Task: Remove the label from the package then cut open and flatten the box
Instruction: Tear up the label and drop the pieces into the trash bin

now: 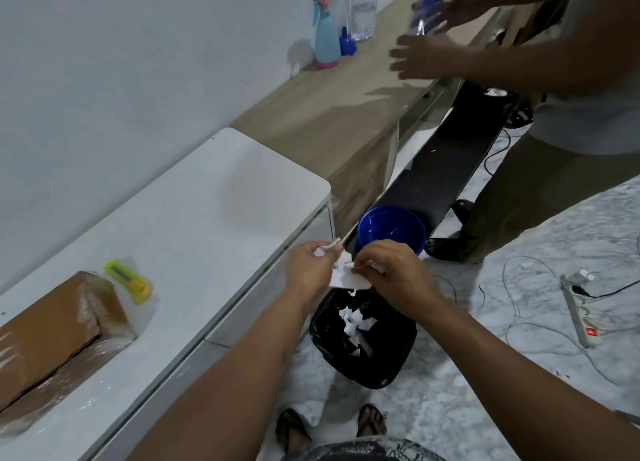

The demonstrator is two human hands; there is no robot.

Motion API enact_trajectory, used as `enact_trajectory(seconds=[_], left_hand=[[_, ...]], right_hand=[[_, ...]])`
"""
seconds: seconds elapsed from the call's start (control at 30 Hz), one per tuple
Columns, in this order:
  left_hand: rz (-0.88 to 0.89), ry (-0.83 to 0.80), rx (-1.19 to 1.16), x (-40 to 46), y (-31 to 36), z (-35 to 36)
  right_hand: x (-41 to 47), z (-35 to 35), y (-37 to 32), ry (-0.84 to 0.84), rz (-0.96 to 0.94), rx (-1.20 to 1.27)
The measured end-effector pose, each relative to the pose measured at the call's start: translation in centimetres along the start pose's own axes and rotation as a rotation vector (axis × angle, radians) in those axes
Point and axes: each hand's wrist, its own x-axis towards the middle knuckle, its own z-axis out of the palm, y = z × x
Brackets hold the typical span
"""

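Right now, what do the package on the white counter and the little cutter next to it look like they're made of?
The package looks like brown cardboard wrapped in glossy clear tape or film: creases and glare show on it. The cutter looks like smooth yellow-green plastic with an orange end; any blade is not visible.

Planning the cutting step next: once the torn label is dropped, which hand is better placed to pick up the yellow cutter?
Probably the left hand: the yellow cutter lies on the white cabinet to its side, beside the box. The right hand would have to cross over.
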Motion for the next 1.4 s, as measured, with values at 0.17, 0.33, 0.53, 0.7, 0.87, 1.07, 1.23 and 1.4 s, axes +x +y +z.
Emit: enact_trajectory(seconds=[0.17, 0.33, 0.53, 0.7, 0.87, 1.07, 1.23, 1.4], left_hand=[[-0.057, 0.124, -0.086, 0.9, 0.0, -0.8], [-0.012, 0.185, -0.072, 0.7, -0.6, 0.2], [-0.027, 0.267, -0.059, 1.1, -0.7, 0.5], [-0.058, 0.325, -0.076, 1.8, -0.9, 0.0], [-0.092, 0.402, -0.083, 3.0, -1.4, -2.8], [-0.114, -0.017, -0.253, -0.7, 0.1, 1.1], [-0.056, -0.238, -0.29, -2.1, 0.6, 1.5], [0.066, -0.174, -0.09, -1.5, -0.4, 1.0]], right_hand=[[-1.9, -0.6, -0.3, 0.027, 0.36, 0.472], [-2.6, -0.7, 0.0, 0.122, 0.441, 0.594], [-2.7, -1.0, -0.3, 0.126, 0.462, 0.589], [-2.4, -1.3, -0.9, 0.109, 0.454, 0.569], [-2.3, -2.6, 0.9, 0.277, 0.47, 0.645], [-1.4, -0.6, 0.7, 0.232, 0.623, 0.867], [-1.0, 0.8, 1.0, 0.286, 0.708, 0.694], [-1.1, 1.5, 1.1, 0.212, 0.721, 0.626]])
